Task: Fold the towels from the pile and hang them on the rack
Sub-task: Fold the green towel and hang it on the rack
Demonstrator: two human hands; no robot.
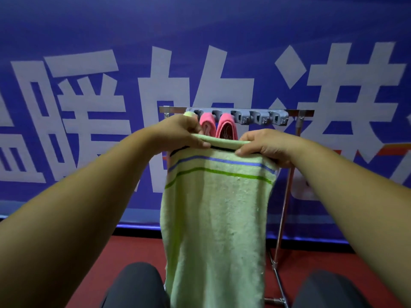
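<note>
**Green towel (218,218) pinched before the rack (298,121)**

The left hand (184,132) and right hand (264,145) each pinched its folded top edge; its long axis hung straight down beneath them. Just beyond, pink towels (208,125) sat clipped. The blue banner (200,30) read "暖的港".

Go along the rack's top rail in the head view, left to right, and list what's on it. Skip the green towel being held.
Yellow-green towel, partly behind the left hand → first pink towel → second pink towel → empty grey clips → rack's right post.
</note>
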